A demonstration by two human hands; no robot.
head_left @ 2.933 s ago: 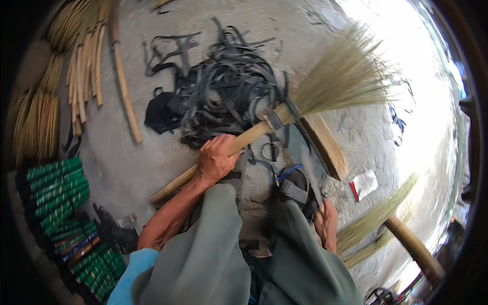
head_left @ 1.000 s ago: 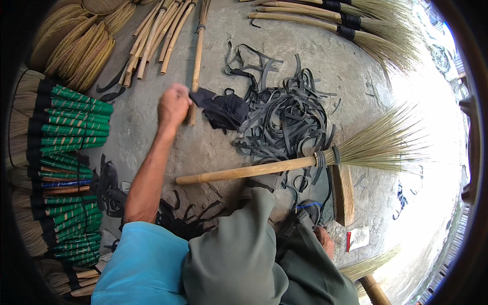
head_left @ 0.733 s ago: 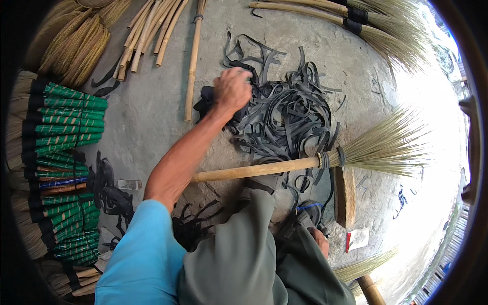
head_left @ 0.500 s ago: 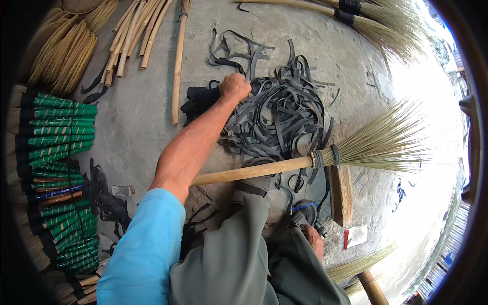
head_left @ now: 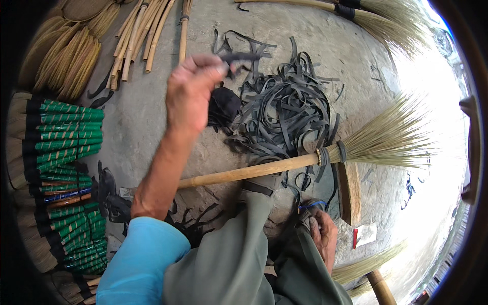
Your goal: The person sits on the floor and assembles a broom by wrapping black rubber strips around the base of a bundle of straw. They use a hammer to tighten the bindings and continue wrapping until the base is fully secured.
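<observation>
- We see one stack of green-wrapped, black-banded brooms (head_left: 68,134) at the left; its edge sinks into the dark rim, so we cannot count them.
- One tangled heap of flat dark-grey strips (head_left: 290,109) lies on the grey concrete floor (head_left: 142,132), just beside one crumpled black cloth (head_left: 224,105).
- One pale straw broom with a bamboo handle (head_left: 300,162) lies nearer us; the left forearm (head_left: 165,173) hides its handle end.
- One squared wooden block (head_left: 349,201) shows near the straw.
- Of two hands, the left hand (head_left: 192,94), blurred, pinches one dark strip (head_left: 243,57); the right hand (head_left: 324,234) curls by the grey-green trouser leg (head_left: 295,264), and we cannot tell whether it grasps anything.
- One white-and-red packet (head_left: 365,235) lies beyond the right hand.
</observation>
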